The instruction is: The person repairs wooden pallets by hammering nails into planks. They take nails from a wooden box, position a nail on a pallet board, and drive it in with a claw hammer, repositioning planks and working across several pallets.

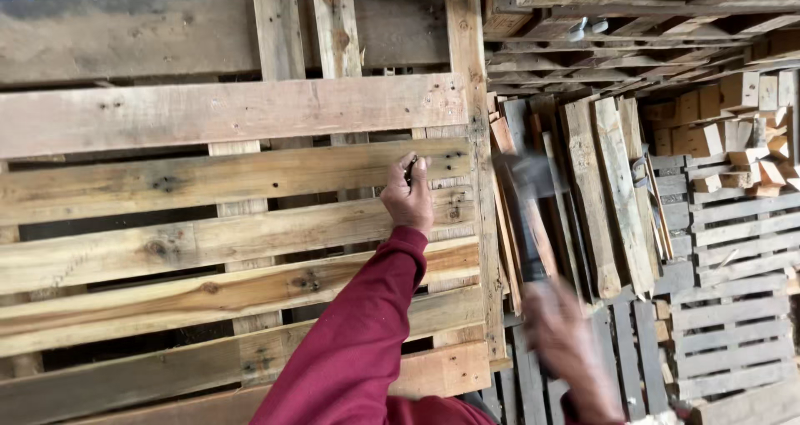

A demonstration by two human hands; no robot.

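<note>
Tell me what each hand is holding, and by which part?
The left hand pinches a nail by its shaft against the pallet board. The right hand grips a blurred hammer by its handle.

A weathered wooden pallet of pale horizontal slats (233,225) fills the left and centre of the frame. Right of centre, a bundle of loose narrow planks (600,192) leans upright. Lower right, grey slatted pallets (725,308) lie stacked, with small cut wooden blocks (742,133) piled above them.
</note>
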